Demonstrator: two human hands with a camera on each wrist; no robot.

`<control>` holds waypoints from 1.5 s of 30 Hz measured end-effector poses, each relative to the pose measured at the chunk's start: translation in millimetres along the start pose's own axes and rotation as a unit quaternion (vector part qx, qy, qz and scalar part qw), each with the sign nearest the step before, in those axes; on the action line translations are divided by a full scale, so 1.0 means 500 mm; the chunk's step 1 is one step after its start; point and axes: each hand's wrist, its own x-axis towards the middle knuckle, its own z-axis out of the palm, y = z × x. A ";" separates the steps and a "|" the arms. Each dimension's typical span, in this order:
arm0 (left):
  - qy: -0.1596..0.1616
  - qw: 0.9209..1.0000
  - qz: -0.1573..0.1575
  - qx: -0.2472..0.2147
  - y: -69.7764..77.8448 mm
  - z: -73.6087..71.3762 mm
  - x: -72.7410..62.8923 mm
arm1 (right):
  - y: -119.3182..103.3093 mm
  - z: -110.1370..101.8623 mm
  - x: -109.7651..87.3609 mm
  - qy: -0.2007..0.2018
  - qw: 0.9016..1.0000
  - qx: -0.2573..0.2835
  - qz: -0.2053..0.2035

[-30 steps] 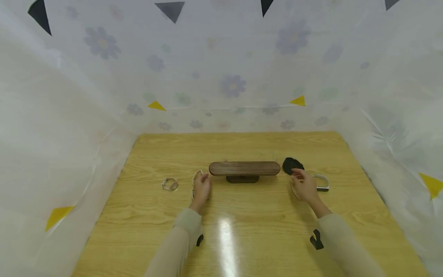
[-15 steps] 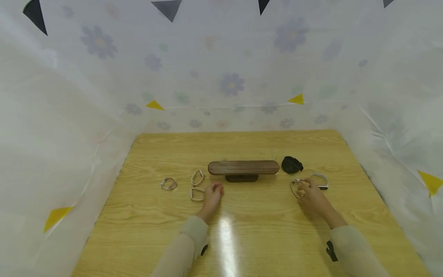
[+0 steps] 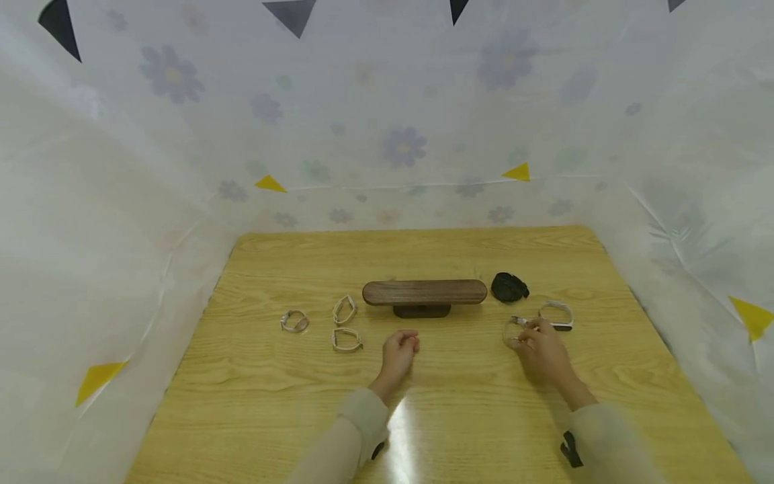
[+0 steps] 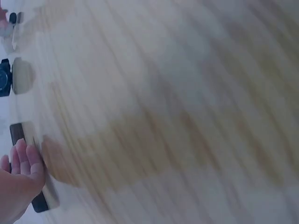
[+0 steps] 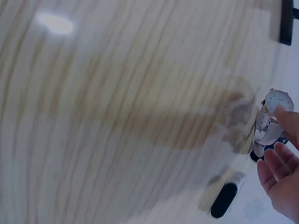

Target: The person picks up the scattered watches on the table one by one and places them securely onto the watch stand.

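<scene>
My right hand is at the right side of the table, its thumb and fingers on a wristwatch. In the right wrist view the thumb lies over the edge of the watch's round white dial, and the other fingers are partly curled below it. My left hand, loosely curled, holds nothing; it is in front of the dark wooden bar stand. Close to the right hand lies a smart band with a pale strap and black face.
A black watch lies right of the bar stand. To the left are two pale-strapped watches, one behind the other, and a third watch farther left. White patterned sheeting surrounds the wooden table.
My left hand has moved from the pale-strapped watches rightward and toward me. The right hand has come down from near the black watch, and the wristwatch at its fingers has shifted slightly toward me.
</scene>
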 end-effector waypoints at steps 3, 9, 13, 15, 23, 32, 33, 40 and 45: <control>-0.002 1.000 0.011 0.007 -0.023 0.019 0.006 | -0.020 0.009 0.005 0.017 0.999 0.037 0.007; -0.031 0.999 0.018 0.010 -0.002 0.043 -0.003 | -0.060 0.012 0.022 -0.040 0.987 0.131 0.079; -0.044 0.999 0.028 -0.013 0.013 0.058 -0.005 | -0.091 0.014 0.036 -0.078 0.973 0.169 0.137; -0.050 0.998 0.040 0.001 0.020 0.063 -0.006 | -0.106 0.018 0.043 -0.097 0.967 0.187 0.147; -0.109 0.983 0.123 0.087 0.043 0.057 -0.002 | -0.152 0.032 0.062 -0.154 0.957 0.233 0.083; -0.264 0.942 0.100 0.182 0.057 0.019 0.014 | -0.180 0.036 0.070 -0.236 0.944 0.227 0.035; -0.273 0.938 0.094 0.192 0.059 0.015 0.015 | -0.182 0.035 0.071 -0.241 0.944 0.225 0.026; -0.279 0.940 0.029 0.195 0.068 0.004 0.021 | -0.195 0.038 0.079 -0.232 0.946 0.225 0.012; -0.193 0.975 -0.046 0.102 0.065 0.011 0.015 | -0.204 0.054 0.069 -0.132 0.959 0.242 0.058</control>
